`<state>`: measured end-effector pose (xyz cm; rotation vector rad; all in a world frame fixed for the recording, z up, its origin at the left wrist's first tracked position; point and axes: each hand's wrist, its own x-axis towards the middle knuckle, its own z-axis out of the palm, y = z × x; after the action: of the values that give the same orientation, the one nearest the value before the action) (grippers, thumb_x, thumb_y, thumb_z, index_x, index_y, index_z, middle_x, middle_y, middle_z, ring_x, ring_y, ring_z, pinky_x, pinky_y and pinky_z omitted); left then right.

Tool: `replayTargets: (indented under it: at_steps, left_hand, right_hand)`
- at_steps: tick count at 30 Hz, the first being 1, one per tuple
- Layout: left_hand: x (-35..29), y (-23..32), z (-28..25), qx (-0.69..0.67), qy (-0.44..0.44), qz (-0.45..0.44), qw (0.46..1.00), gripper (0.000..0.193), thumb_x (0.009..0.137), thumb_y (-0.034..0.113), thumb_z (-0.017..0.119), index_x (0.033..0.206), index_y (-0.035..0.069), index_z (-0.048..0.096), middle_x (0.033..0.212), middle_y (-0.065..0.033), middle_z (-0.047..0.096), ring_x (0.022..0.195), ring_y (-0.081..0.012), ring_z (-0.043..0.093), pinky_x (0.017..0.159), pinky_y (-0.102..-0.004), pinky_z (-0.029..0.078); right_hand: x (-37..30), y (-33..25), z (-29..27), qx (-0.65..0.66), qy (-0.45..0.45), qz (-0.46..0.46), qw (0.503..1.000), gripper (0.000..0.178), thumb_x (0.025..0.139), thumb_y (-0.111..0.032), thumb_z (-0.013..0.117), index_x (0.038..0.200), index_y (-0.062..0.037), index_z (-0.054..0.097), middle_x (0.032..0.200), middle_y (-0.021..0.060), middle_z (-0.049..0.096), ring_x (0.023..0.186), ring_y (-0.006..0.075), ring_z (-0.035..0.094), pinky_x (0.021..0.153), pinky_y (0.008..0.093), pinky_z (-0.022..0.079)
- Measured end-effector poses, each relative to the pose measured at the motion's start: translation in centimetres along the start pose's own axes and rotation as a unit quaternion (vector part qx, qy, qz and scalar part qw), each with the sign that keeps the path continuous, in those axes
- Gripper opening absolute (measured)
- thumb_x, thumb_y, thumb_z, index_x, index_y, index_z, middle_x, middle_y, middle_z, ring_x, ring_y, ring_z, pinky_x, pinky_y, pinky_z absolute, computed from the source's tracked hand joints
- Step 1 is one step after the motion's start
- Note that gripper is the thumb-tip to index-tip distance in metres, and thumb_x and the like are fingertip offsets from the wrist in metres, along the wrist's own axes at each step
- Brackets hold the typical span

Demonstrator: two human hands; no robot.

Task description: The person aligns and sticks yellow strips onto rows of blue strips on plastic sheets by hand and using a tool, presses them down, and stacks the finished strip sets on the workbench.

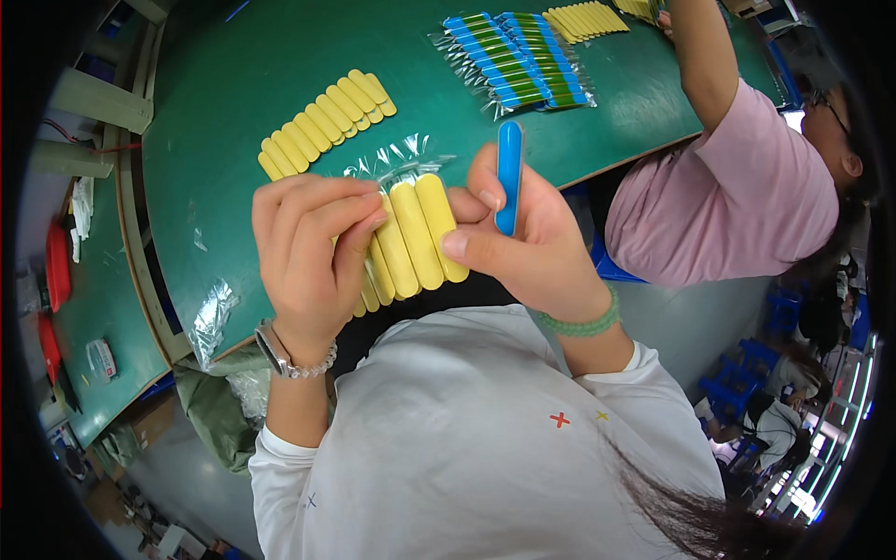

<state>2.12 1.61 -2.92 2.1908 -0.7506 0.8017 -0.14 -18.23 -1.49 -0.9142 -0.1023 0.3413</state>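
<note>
Both my hands are raised over the near edge of the table, around a row of yellow strips with rounded ends (416,238), shaped like small nail files. Clear plastic film (401,161) shows at the top of this row. My left hand (313,247) is closed at the row's left side, fingertips pinched against the strips or film; which of these it grips I cannot tell. My right hand (537,247) presses its thumb on the rightmost yellow strip. Between its fingers stands a single blue strip (509,177), rounded at both ends, upright and apart from the row.
On the green table (224,112) lies a slanting row of yellow strips (327,117). Farther back are film-wrapped blue and green strips (513,61) and more yellow strips (586,21). Crumpled film (213,313) rests at the left edge. A co-worker in pink (719,196) sits at right.
</note>
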Motion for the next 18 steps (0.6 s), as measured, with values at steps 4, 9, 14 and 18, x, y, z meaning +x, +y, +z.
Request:
replayTargets:
  at_steps: [4,9,14,18]
  left_hand:
    - [-0.3,-0.3,0.1,0.043,-0.01,0.024,0.999,0.015,0.082,0.011,0.074,0.092,0.009,0.062,0.103,-0.0044,0.068,0.097,-0.0267,0.057,0.084,-0.0374,0.046]
    - [-0.5,1.8,-0.4,-0.007,-0.014,-0.029,0.999,0.013,0.088,0.018,0.069,0.088,0.01,0.059,0.11,-0.0069,0.066,0.104,-0.0285,0.056,0.089,-0.0388,0.044]
    - [-1.5,4.4,-3.9,-0.251,-0.253,-0.02,0.934,0.018,0.095,0.022,0.062,0.083,0.009,0.057,0.121,-0.013,0.063,0.114,-0.0318,0.055,0.093,-0.0391,0.045]
    - [-3.3,4.4,-4.4,-0.502,-0.326,-0.25,0.761,0.017,0.099,0.024,0.058,0.092,0.009,0.056,0.131,-0.0184,0.057,0.122,-0.0317,0.053,0.093,-0.0402,0.047]
  right_hand:
    - [0.1,0.0,0.2,-0.04,0.034,0.016,0.998,0.037,0.085,0.007,0.067,0.091,-0.0121,0.037,0.077,-0.0054,0.039,0.07,0.0025,0.039,0.06,0.0208,0.035]
    - [1.1,0.8,0.1,-0.058,0.108,-0.055,0.991,0.038,0.084,0.007,0.069,0.089,-0.0114,0.036,0.074,-0.0056,0.04,0.069,0.0038,0.041,0.063,0.0221,0.039]
    - [3.2,-0.6,-3.2,-0.05,0.202,-0.163,0.965,0.034,0.086,0.006,0.067,0.085,-0.0126,0.038,0.077,-0.0018,0.051,0.082,0.0113,0.06,0.074,0.029,0.053]
    - [3.0,-1.4,-2.4,0.112,0.081,-0.076,0.987,0.025,0.092,0.004,0.058,0.09,-0.0132,0.04,0.086,0.0019,0.056,0.088,0.0171,0.065,0.079,0.0365,0.057]
